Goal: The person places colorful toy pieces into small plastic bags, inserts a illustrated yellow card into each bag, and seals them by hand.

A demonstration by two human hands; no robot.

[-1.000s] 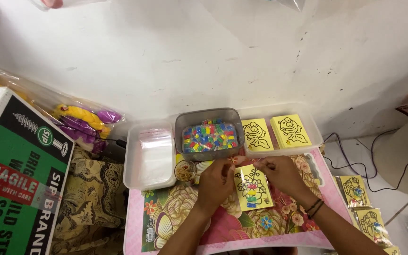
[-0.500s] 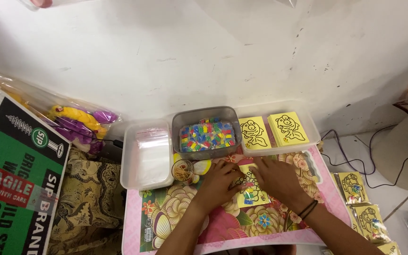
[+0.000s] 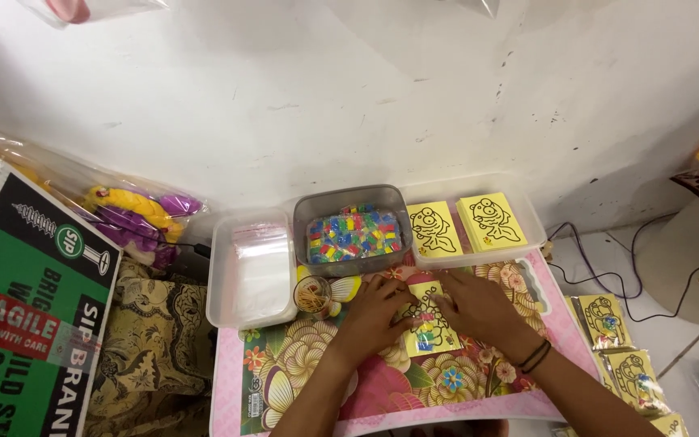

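Observation:
A yellow card with a black line drawing and small coloured packets on it [image 3: 429, 324] lies on the flowered pink table [image 3: 301, 380]. My left hand [image 3: 378, 311] rests flat on the card's left edge. My right hand [image 3: 475, 306] presses flat on its right side, with dark bands on the wrist. Both hands have fingers spread over the card and pin it to the table. Just behind the hands stands a grey tub of small coloured packets [image 3: 355, 231].
A clear tray of plastic bags [image 3: 252, 267] sits at left, a clear tray with two stacks of yellow drawing cards [image 3: 467, 222] at right, a small jar of sticks [image 3: 315, 293] between. Bagged yellow cards [image 3: 616, 348] lie on the floor at right; a green carton [image 3: 26, 307] stands left.
The card was held up by its top edge between both hands; both hands have since lowered and now lie flat on it against the table.

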